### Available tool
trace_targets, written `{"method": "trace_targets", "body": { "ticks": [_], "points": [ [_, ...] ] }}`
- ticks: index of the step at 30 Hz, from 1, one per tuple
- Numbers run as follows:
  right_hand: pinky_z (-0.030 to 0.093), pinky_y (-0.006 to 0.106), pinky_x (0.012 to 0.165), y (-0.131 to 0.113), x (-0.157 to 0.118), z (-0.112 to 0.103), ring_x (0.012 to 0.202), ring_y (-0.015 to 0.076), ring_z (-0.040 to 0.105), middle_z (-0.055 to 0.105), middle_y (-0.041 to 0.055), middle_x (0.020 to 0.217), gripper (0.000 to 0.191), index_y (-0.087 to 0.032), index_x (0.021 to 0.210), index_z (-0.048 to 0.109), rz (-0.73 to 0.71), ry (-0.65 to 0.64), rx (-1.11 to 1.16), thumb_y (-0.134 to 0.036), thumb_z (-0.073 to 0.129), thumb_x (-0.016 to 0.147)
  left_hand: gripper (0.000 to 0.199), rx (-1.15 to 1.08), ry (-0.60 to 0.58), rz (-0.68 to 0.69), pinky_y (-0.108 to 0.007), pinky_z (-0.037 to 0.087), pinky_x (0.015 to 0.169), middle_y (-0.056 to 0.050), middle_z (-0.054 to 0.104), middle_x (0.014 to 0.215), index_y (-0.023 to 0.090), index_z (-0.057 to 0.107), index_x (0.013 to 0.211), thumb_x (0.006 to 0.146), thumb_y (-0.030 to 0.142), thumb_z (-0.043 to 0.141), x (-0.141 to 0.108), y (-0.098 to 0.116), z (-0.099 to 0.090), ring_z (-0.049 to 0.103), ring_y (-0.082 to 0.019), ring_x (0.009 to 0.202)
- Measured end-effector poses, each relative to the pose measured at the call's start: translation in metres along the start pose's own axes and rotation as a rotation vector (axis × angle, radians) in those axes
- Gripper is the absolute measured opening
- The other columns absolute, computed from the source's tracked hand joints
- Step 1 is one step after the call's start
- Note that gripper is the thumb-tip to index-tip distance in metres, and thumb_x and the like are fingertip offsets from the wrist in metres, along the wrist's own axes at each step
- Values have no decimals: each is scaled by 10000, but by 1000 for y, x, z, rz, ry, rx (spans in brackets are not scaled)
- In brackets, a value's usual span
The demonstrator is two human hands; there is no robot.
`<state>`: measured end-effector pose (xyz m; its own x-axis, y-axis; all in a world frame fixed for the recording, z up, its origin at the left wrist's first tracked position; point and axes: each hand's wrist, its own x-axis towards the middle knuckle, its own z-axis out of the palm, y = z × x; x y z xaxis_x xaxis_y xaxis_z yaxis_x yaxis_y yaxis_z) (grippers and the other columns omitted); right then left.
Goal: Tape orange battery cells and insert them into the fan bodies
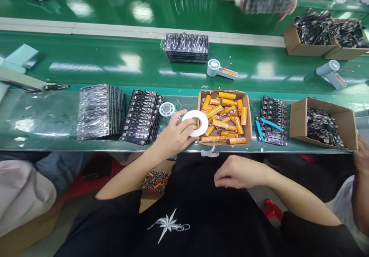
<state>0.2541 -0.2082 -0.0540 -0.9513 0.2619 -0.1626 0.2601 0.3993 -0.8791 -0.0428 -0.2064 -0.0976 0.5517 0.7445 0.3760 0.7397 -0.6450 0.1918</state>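
Note:
My left hand (pixel 179 135) grips a roll of white tape (pixel 203 123), its fingers reaching into the ring's hole. That roll covers the left side of a cardboard box (pixel 250 114) full of orange cylindrical battery cells (pixel 228 123). Just behind my left hand, a round light-blue fan piece (pixel 167 109) lies on the bench. My right hand (pixel 240 171) is curled closed in front of my black shirt, below the bench edge; anything in its fingers is hidden. A short white strip (pixel 210 152) hangs at the edge between both hands.
Stacked black circuit boards (pixel 140 114) stand left, beside a wrapped stack (pixel 95 112). Blue-handled cutters (pixel 261 128) lie on more boards (pixel 273 110). A box of small boards (pixel 298 120) sits right. On the green belt are a wrapped stack (pixel 186 48) and a small fan (pixel 213 67). Co-workers' hands (pixel 292 3) show opposite.

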Motion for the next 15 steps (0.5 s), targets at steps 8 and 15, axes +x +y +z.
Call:
{"method": "trace_targets", "body": {
  "ticks": [8, 15],
  "points": [
    [584, 504, 1007, 57, 38, -38, 1149, 388, 716, 797, 222, 1164, 391, -92, 1353, 734, 381, 553, -686, -274, 774, 1010, 267, -41, 117, -1, -649, 542, 1167, -133, 768, 1240, 186, 701, 1227, 1016, 340, 756, -18, 5, 6, 549, -391, 1413],
    [659, 447, 891, 63, 16, -44, 958, 268, 772, 816, 79, 1102, 427, -235, 1218, 761, 253, 987, -171, -542, 855, 936, 365, -116, 232, 19, -629, 533, 1180, -134, 771, 1222, 168, 699, 1298, 1002, 363, 784, -16, 22, 7, 532, -404, 1435]
  ]
}}
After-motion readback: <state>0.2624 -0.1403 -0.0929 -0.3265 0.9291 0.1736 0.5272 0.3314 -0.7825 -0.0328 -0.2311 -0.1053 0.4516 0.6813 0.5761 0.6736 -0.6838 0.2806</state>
